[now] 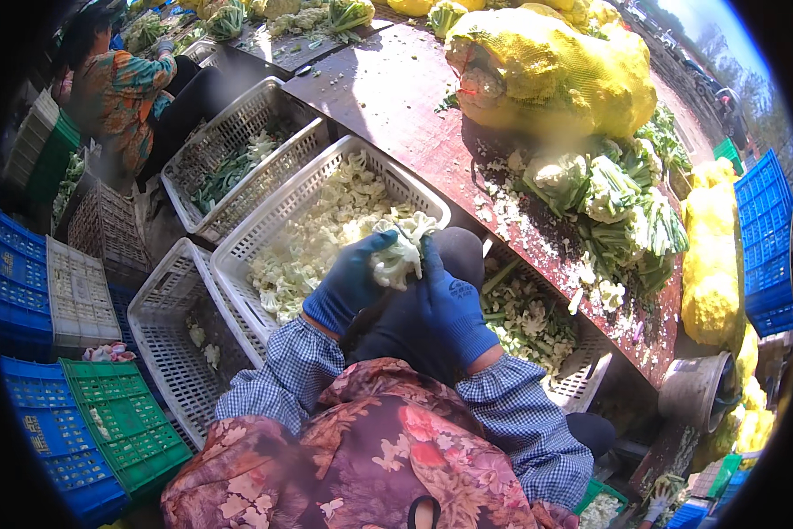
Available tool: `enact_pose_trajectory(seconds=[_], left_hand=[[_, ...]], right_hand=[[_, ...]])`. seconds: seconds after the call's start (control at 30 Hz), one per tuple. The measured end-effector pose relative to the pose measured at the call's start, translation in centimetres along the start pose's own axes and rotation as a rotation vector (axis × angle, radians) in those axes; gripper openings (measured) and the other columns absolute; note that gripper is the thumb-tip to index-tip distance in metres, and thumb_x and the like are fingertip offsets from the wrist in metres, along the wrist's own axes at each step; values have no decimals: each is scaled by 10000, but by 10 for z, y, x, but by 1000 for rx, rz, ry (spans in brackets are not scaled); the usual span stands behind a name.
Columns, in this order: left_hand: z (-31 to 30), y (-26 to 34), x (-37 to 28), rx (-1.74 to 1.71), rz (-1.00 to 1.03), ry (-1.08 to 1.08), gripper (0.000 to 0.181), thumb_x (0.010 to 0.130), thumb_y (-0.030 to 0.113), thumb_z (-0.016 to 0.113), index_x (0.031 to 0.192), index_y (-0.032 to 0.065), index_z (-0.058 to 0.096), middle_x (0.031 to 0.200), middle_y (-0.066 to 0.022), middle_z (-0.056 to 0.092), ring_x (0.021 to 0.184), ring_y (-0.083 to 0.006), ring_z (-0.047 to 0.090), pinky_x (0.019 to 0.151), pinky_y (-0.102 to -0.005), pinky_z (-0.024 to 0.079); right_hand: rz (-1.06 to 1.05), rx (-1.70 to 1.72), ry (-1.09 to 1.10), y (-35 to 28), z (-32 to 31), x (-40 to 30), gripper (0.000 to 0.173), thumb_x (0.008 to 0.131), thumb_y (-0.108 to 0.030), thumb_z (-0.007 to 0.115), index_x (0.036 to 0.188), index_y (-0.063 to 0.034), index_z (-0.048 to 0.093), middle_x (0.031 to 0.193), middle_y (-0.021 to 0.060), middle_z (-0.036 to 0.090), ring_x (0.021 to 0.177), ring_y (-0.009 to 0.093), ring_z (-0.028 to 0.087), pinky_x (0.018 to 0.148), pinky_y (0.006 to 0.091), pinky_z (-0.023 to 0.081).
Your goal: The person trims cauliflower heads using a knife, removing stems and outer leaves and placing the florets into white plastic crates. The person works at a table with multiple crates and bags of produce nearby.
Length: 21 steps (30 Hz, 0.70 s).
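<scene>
My left hand (pixel 349 285), in a blue knit glove, grips a pale cauliflower piece (pixel 396 261) above my lap. My right hand (pixel 457 305), gloved alike, has its fingers against the piece's right side. A thin dark line crosses the florets near these fingers; whether it is a blade cannot be made out. The right palm is turned away, so anything inside it is hidden. Just beyond my left hand is a white plastic crate (pixel 429 203) full of cut cauliflower florets (pixel 323 228).
A reddish work table (pixel 383 86) carries a yellow mesh sack (pixel 561 73) and leafy cauliflower heads (pixel 611 188). A crate of trimmings (pixel 528 324) sits under its edge. More crates (pixel 191 330) line my left; a seated person (pixel 122 99) is at the upper left.
</scene>
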<state>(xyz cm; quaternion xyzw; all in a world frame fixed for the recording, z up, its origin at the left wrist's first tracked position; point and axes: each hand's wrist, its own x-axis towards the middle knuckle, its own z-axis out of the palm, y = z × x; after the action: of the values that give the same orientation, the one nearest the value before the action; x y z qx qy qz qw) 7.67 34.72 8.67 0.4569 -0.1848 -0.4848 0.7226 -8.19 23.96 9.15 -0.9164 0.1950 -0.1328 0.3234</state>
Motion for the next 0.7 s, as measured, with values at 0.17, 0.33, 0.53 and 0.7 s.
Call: enact_pose_trajectory(seconds=[0.17, 0.33, 0.53, 0.7], left_hand=[[-36, -6, 3, -707, -118, -21, 390, 1011, 381, 512, 1249, 79, 575, 1159, -116, 657, 1059, -266, 645, 958, -470, 518], [-44, 2, 0, -522, -225, 267, 515, 990, 534, 496, 1290, 121, 559, 1069, -117, 671, 976, -307, 690, 913, -487, 552], [-73, -30, 4, -185, 190, 145, 422, 964, 419, 564, 1193, 65, 582, 1072, -131, 659, 936, -311, 684, 849, -490, 585], [-75, -44, 9, -25, 348, 111, 286, 954, 286, 553, 1135, 69, 590, 1058, -127, 645, 940, -290, 673, 861, -503, 587]], right_hand=[[49, -94, -143, 5, 28, 53, 646, 955, -169, 520, 1541, -82, 262, 829, 221, 682, 752, 396, 676, 683, 474, 523], [121, -111, 1, 0, 21, 115, 592, 982, -318, 460, 1515, -106, 308, 877, 241, 697, 816, 444, 674, 770, 514, 527], [288, 176, -130, -28, 29, 58, 621, 986, -341, 474, 1532, -116, 282, 842, 270, 681, 801, 450, 673, 756, 520, 519], [190, 53, -65, -34, 39, 37, 602, 988, -288, 489, 1522, -92, 291, 839, 249, 685, 765, 415, 679, 682, 499, 522]])
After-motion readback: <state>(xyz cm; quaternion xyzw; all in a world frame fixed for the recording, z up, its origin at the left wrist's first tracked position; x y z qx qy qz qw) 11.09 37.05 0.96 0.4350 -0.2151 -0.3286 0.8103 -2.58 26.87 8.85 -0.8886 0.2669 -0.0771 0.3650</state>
